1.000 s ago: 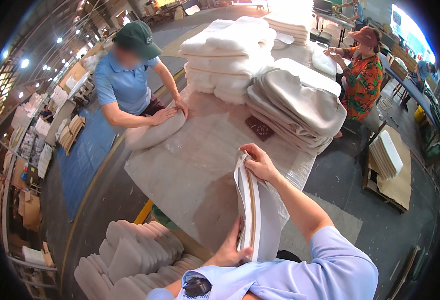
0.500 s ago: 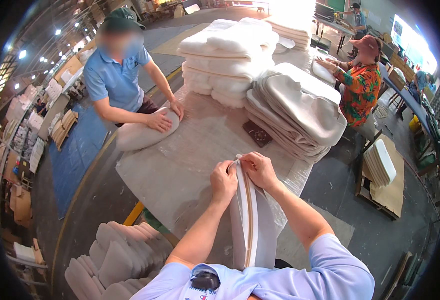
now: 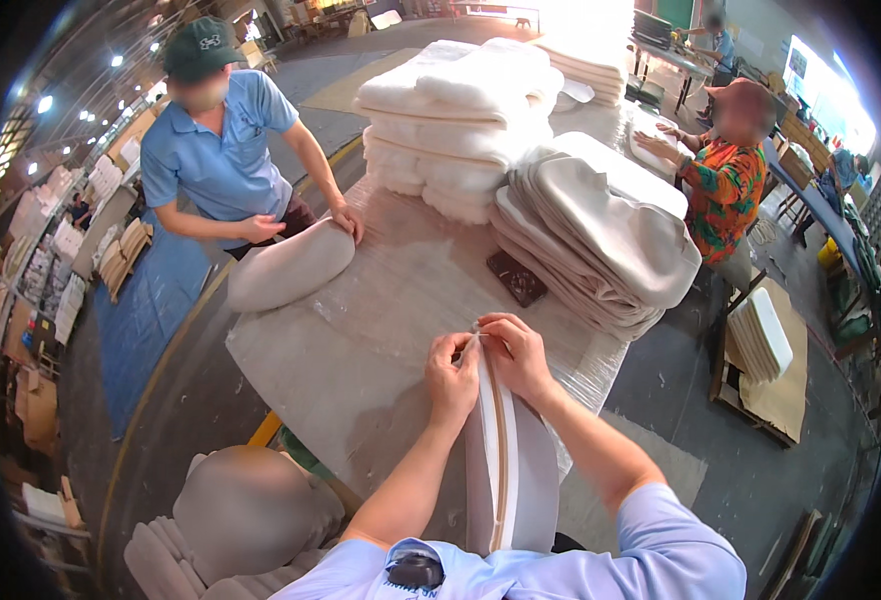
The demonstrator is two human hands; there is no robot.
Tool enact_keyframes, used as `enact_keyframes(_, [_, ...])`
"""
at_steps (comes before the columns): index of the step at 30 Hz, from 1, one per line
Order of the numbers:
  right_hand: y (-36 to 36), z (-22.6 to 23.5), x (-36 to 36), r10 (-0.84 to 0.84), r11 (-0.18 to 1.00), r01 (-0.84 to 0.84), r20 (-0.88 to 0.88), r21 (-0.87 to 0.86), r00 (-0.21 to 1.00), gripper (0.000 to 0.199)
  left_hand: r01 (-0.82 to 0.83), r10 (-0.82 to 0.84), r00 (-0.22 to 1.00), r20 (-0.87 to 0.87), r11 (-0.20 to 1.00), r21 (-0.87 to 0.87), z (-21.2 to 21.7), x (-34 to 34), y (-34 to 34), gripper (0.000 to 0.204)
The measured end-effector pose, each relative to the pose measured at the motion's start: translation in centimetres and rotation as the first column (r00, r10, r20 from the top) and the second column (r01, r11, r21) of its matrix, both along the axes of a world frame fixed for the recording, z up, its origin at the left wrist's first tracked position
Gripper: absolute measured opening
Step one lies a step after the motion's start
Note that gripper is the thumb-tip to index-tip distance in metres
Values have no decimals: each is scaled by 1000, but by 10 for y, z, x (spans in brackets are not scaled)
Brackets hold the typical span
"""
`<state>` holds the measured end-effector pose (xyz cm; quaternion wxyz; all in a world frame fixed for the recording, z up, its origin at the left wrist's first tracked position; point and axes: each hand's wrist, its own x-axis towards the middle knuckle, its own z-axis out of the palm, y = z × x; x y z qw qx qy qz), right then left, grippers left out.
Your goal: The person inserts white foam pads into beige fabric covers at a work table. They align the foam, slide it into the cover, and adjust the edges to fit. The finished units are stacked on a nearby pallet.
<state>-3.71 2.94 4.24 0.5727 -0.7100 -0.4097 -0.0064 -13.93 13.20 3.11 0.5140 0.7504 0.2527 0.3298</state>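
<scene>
A beige cushion cover [image 3: 509, 470] stands on edge at the near side of the work table [image 3: 361, 340], its open seam with a tan zipper strip facing up at me. My left hand [image 3: 451, 372] and my right hand [image 3: 516, 352] pinch the top end of that seam from either side, fingertips almost touching. Both forearms, in light blue sleeves, come up from the lower edge.
Across the table a person in a blue shirt presses a padded cushion [image 3: 291, 268]. Behind are a tall stack of white foam pads [image 3: 461, 120] and a pile of beige covers [image 3: 601, 240]. A dark flat object [image 3: 517, 277] lies between. Another person stands at right. More cushions [image 3: 241, 520] sit lower left.
My left hand came up from under the cover to its top end and now pinches the seam beside my right hand. The person opposite has shifted their cushion slightly.
</scene>
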Motion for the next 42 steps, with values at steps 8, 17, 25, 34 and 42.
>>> enact_keyframes(8, [21,-25,-27,-100,980,152,-336,131,937,7,-18,19,999,-37,999,30,-5,-17,-17,36])
enact_keyframes(17, [27,-52,-41,-182,930,300,-442,212,878,1,-50,64,993,-96,989,140,1,-7,-17,33])
enact_keyframes(25, [21,-33,64,270,963,-154,-740,223,616,41,452,-236,883,406,662,-598,-41,-17,64,62])
enact_keyframes(34, [97,-45,50,191,974,-215,-766,71,614,86,284,-257,957,137,727,-625,-71,67,67,82])
enact_keyframes(42, [93,-65,45,221,975,-166,-680,146,699,90,330,-314,942,114,821,-466,-90,78,76,79])
